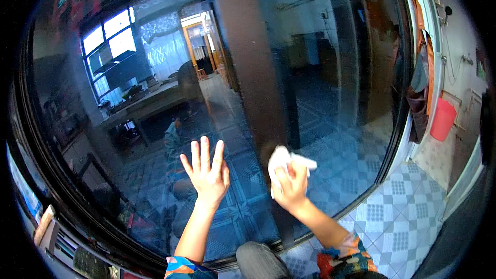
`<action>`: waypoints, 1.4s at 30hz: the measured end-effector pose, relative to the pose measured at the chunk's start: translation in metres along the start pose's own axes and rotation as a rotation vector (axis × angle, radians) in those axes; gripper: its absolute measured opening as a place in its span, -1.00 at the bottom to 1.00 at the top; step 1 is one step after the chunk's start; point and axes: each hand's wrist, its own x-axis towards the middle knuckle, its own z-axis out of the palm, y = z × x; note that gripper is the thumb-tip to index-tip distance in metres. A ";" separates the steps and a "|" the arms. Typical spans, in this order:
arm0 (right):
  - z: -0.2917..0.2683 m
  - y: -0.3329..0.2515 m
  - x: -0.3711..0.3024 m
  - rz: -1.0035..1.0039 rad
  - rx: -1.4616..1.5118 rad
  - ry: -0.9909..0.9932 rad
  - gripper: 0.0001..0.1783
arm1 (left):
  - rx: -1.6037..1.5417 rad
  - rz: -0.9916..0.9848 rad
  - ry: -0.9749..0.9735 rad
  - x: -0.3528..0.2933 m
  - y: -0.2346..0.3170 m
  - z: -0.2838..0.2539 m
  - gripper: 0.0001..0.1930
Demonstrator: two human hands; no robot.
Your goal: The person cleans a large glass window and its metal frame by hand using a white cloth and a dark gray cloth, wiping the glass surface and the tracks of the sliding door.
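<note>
A large dark glass door (150, 191) fills most of the view, with reflections of a room, a window and a floor in it. My left hand (207, 173) lies against the glass with its fingers spread, holding nothing. To its right, my right hand (292, 188) grips a bunched white cloth (279, 161) whose corner sticks out past the fingers. This cloth is pressed at the right edge of the wide brown upright frame (253, 67) that divides the panes. My fingers partly hide the cloth.
A red bin (443, 119) stands on the right, beyond a doorway. Near that doorway hang orange and dark cloths or bags (419, 95). Patterned blue-grey tiles (387, 212) cover the floor at the lower right. Stacked objects (64, 245) sit at the lower left; my knee (261, 261) is below.
</note>
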 end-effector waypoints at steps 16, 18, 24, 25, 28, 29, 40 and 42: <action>0.021 -0.031 0.144 -0.009 0.034 0.196 -0.51 | -0.025 0.038 -0.019 -0.001 -0.007 -0.004 -0.40; 0.016 -0.025 0.077 -0.048 -0.022 0.144 -0.54 | -0.124 0.041 -0.053 0.008 -0.012 -0.023 -0.41; 0.021 -0.072 0.003 -0.062 0.134 0.060 -0.51 | -0.029 0.002 0.070 0.037 -0.055 -0.047 -0.32; 0.034 -0.082 0.016 -0.028 0.122 0.051 -0.48 | 0.002 -0.030 0.079 0.038 -0.064 -0.048 -0.32; 0.088 -0.094 0.060 0.191 -0.179 0.012 -0.45 | 0.055 -0.038 0.039 0.030 -0.093 -0.048 -0.36; 0.093 -0.095 0.060 0.197 -0.201 0.055 -0.45 | 0.067 0.001 0.045 0.027 -0.097 -0.046 -0.37; 0.122 -0.099 0.200 0.234 -0.001 0.392 -0.54 | 0.109 0.010 0.064 0.023 -0.098 -0.043 -0.37; 0.125 -0.092 0.245 0.179 0.046 0.443 -0.53 | 0.100 0.015 0.071 0.026 -0.094 -0.040 -0.37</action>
